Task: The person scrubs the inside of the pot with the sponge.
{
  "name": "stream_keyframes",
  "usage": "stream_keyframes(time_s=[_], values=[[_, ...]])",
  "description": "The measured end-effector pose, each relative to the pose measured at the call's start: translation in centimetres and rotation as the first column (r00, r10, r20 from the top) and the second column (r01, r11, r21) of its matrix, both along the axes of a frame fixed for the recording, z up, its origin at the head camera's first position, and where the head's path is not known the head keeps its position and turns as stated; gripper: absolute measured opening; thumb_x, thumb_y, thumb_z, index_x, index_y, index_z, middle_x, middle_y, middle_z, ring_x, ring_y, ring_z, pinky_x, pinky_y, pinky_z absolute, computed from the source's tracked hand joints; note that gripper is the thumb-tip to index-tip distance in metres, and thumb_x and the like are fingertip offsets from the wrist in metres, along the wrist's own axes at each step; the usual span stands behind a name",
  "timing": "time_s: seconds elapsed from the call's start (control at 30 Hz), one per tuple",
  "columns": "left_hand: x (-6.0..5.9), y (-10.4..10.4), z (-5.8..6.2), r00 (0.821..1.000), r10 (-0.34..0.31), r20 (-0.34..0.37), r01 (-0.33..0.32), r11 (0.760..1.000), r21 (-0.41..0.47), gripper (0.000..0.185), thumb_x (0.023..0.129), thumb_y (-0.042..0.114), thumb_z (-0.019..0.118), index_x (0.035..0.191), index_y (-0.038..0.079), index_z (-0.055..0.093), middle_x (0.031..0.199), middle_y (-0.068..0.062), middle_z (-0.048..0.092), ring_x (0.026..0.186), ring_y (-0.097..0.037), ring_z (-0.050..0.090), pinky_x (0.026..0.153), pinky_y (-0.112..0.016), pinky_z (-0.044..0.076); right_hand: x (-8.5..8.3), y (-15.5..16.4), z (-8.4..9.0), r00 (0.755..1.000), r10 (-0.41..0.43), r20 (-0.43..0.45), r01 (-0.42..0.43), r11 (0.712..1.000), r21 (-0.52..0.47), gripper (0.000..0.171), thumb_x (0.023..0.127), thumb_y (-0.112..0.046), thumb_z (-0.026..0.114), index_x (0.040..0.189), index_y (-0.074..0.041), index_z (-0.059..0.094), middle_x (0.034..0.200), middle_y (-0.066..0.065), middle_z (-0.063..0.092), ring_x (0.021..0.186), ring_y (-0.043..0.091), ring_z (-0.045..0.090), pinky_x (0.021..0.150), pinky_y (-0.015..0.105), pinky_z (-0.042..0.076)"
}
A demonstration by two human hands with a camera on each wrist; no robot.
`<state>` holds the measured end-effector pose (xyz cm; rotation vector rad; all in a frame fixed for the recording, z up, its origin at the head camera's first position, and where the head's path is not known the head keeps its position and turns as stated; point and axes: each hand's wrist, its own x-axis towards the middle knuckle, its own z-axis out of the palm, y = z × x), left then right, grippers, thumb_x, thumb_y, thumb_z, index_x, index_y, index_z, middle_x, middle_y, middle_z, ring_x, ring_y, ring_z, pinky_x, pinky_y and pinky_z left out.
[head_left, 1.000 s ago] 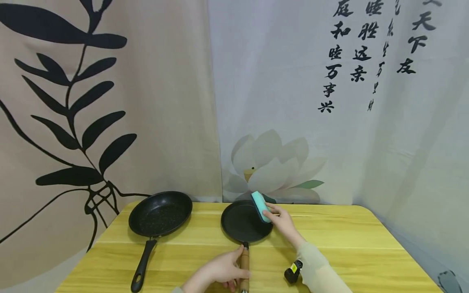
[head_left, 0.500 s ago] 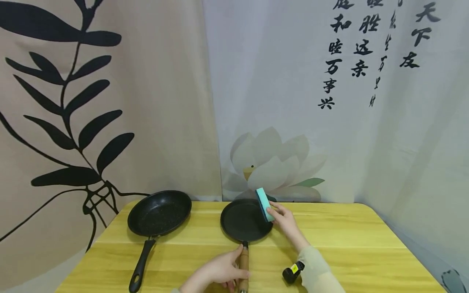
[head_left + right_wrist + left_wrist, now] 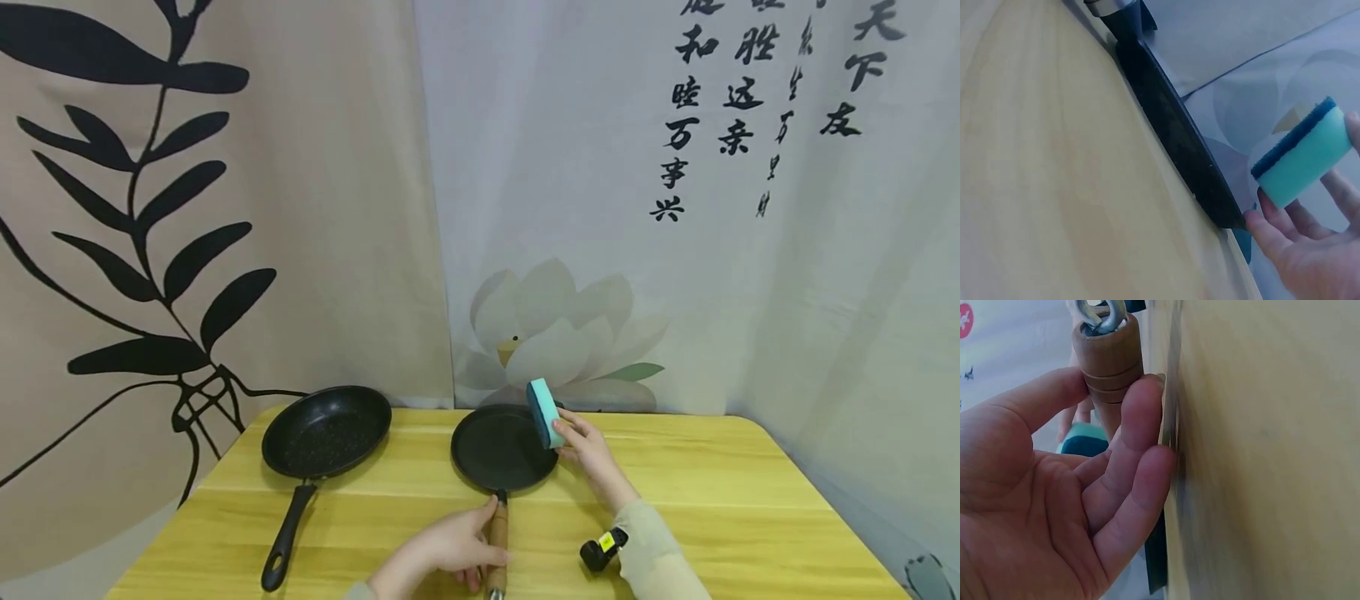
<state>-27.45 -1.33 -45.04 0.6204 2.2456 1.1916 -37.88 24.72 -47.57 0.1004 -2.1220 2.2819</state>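
Note:
A flat black frying pan [image 3: 502,450] lies near the back middle of the table, its wooden handle [image 3: 498,533] pointing toward me. My left hand [image 3: 453,546] holds that handle between thumb and fingers; the left wrist view shows the handle's metal-looped end [image 3: 1110,356] close up. Above the pan's right rim, my right hand [image 3: 588,450] pinches a teal sponge [image 3: 1310,159] with a dark blue scouring layer. The sponge is tipped on edge, with the dark layer facing left over the pan. In the right wrist view, a lower finger of this hand is right at the pan's rim.
A larger, deeper black frying pan [image 3: 327,433] stands to the left, its black handle pointing frontward. A small black device with a yellow label [image 3: 603,550] is at the right sleeve. Directly behind the wooden table [image 3: 712,483] hangs a printed curtain [image 3: 352,208].
My right hand has turned the sponge more upright and slightly up and right, so its dark layer shows more. My left hand keeps its hold on the handle; the pan stays in place.

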Motion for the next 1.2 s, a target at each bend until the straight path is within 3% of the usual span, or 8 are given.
stream_keyframes(time_s=[0.27, 0.57, 0.83, 1.2], values=[[0.2, 1.8, 0.6, 0.999, -0.040, -0.016, 0.040, 0.999, -0.016, 0.082, 0.091, 0.022, 0.069, 0.150, -0.009, 0.020, 0.062, -0.005, 0.066, 0.047, -0.021, 0.060, 0.041, -0.031, 0.046, 0.2, 1.9, 0.2, 1.000, 0.013, 0.005, -0.013, 0.999, -0.032, 0.056, 0.098, -0.028, 0.059, 0.143, 0.001, 0.042, 0.123, 0.019, 0.050, 0.098, 0.021, 0.056, 0.100, 0.054, 0.042], [0.4, 4.3, 0.8, 0.996, -0.084, -0.010, 0.084, 0.996, -0.023, 0.082, 0.091, 0.022, 0.069, 0.150, -0.008, 0.021, 0.062, -0.005, 0.067, 0.048, -0.021, 0.061, 0.041, -0.031, 0.046, 0.8, 6.1, 0.5, 0.996, 0.059, 0.063, -0.053, 0.994, -0.097, 0.063, 0.102, -0.026, 0.052, 0.147, 0.008, 0.024, 0.118, 0.015, 0.051, 0.095, 0.019, 0.059, 0.096, 0.047, 0.047], [0.3, 6.6, 1.1, 0.990, -0.141, -0.001, 0.141, 0.990, -0.031, 0.083, 0.091, 0.023, 0.068, 0.150, -0.008, 0.019, 0.062, -0.005, 0.066, 0.048, -0.020, 0.061, 0.041, -0.031, 0.047, 1.6, 9.6, 0.5, 0.994, 0.058, 0.097, -0.042, 0.986, -0.159, 0.063, 0.104, -0.027, 0.046, 0.149, 0.007, 0.018, 0.116, 0.010, 0.052, 0.098, 0.020, 0.060, 0.100, 0.051, 0.043], [0.1, 10.5, 0.9, 0.991, -0.130, -0.023, 0.128, 0.989, -0.072, 0.086, 0.090, 0.027, 0.071, 0.150, -0.008, 0.020, 0.060, -0.005, 0.065, 0.046, -0.020, 0.061, 0.038, -0.030, 0.043, 2.4, 12.4, 0.6, 0.995, -0.012, 0.104, 0.029, 0.986, -0.165, 0.065, 0.105, -0.030, 0.043, 0.149, 0.007, 0.014, 0.109, 0.003, 0.054, 0.093, 0.014, 0.062, 0.096, 0.038, 0.047]])
